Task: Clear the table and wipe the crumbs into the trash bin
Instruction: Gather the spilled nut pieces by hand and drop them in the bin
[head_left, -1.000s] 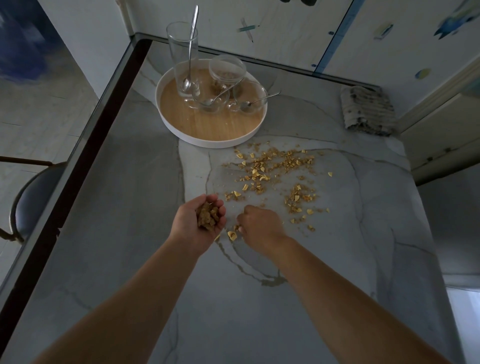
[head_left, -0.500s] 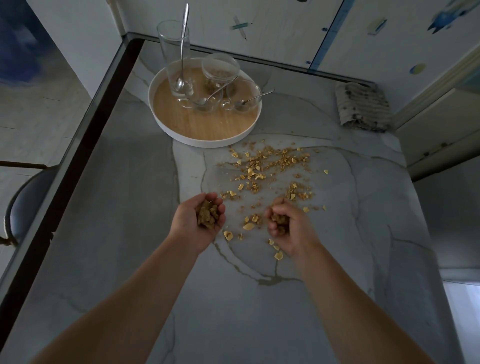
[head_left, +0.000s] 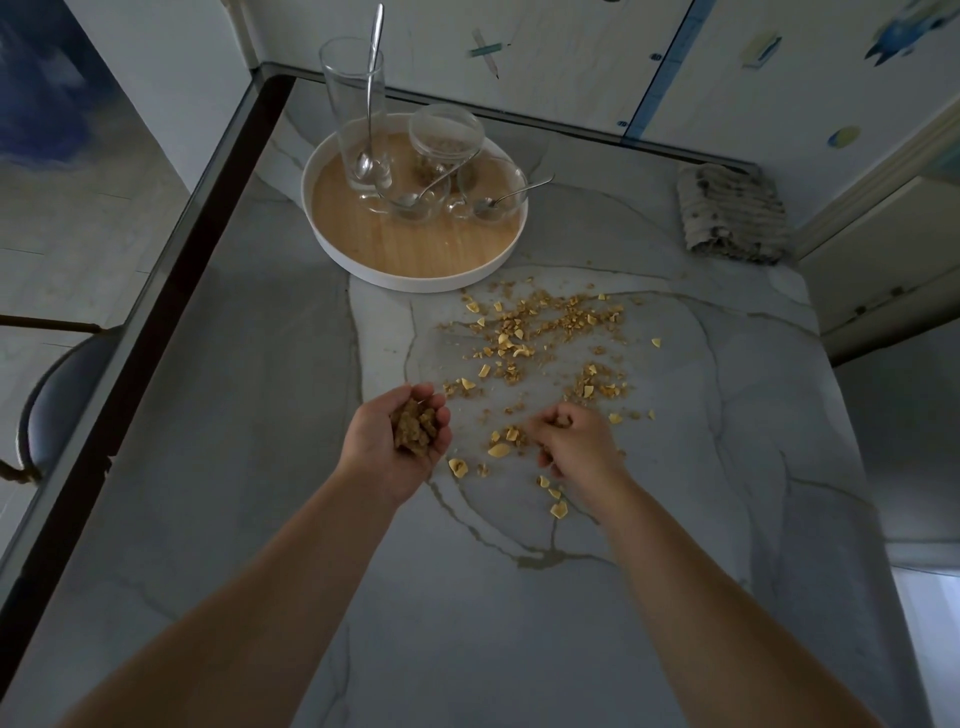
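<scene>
The surface (head_left: 249, 415) looks like polished grey marble with pale gold veins, smooth and faintly glossy, edged in dark trim. The round tray (head_left: 415, 275) has a matt white rim and a wood-grain floor. On it stand a tall glass (head_left: 353, 104) and clear glass bowls (head_left: 491, 187) with shiny metal spoons (head_left: 511, 195). The folded cloth (head_left: 732, 213) is ribbed and rough. The crumbs (head_left: 540, 332) look dry and flaky.

The right hand's (head_left: 579, 447) curled fingers hide whatever they pinch; the chair (head_left: 49, 410) is cut off by the left edge; the jar's (head_left: 444, 143) contents blur behind glass.
</scene>
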